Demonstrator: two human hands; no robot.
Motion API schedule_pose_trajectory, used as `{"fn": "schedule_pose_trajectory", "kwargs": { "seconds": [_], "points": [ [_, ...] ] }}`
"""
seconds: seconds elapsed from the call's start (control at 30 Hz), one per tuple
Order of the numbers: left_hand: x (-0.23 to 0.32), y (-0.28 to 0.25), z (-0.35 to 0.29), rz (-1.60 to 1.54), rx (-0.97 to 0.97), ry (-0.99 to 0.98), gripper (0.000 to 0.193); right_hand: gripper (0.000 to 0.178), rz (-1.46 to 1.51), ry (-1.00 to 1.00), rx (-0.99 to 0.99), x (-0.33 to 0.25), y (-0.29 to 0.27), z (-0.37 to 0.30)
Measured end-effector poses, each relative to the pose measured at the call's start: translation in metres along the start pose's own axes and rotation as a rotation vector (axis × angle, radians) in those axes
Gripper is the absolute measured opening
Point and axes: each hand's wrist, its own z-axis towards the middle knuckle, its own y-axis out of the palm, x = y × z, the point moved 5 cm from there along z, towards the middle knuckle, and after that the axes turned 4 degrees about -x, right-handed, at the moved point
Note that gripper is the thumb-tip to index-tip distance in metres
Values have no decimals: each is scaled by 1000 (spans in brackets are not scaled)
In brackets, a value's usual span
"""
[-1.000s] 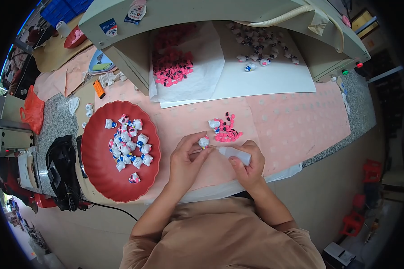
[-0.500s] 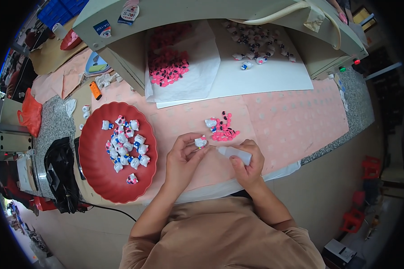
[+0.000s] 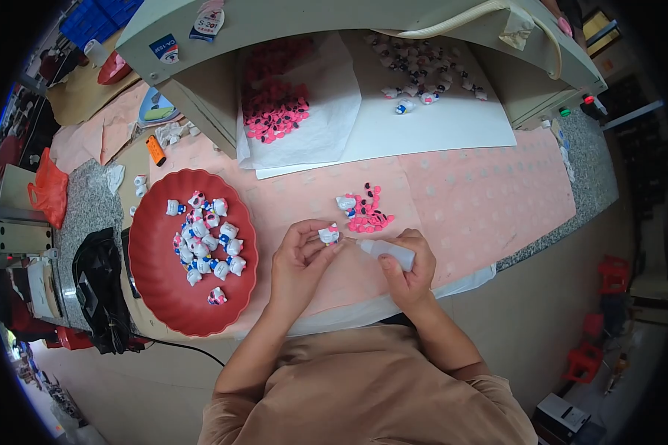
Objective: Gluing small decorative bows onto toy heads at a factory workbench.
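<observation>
The left hand (image 3: pixel 297 259) pinches a small, glossy white cat-shaped figurine (image 3: pixel 329 234) between thumb and fingers, just above the table, while the right hand (image 3: pixel 412 271) grasps a translucent white plastic squeeze bottle (image 3: pixel 395 254), its thin nozzle pointing left, near the figurine; whether the two touch is too small to tell. To work cleanly here, I would brace the left fingertips, keep the figurine's near side turned to the nozzle, and press the bottle gently, since a hard squeeze would probably let out too much. Beneath both hands lies a pale pink paper sheet (image 3: pixel 482 200); just beyond them sits a small cluster of pink and black discs (image 3: pixel 369 222), and to the left of the left hand stands a red scalloped plastic bowl (image 3: pixel 156 282) with similar figurines inside. Farther ahead of the hands is an open-fronted grey-green metal housing (image 3: pixel 289 16). Well off to the right, past the table, red plastic stools (image 3: pixel 614 274) stand on the floor.
</observation>
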Motion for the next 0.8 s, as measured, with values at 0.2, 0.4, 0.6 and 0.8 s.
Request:
{"fn": "schedule_pose_trajectory", "kwargs": {
  "seconds": [0.2,0.4,0.6,0.8],
  "points": [
    [-1,0,0,-30,6,4,35,18,-14,70,8,2,-3,-1],
    [1,2,0,-3,13,23,36,18,59,65,-36,5,-2,-3],
    [-3,-5,2,-30,13,-20,41,20,301,540,15,32,-25,4],
    [-3,-6,3,-101,-4,1,40,22,-163,485,-334,32,-37,39]
  ]
}}
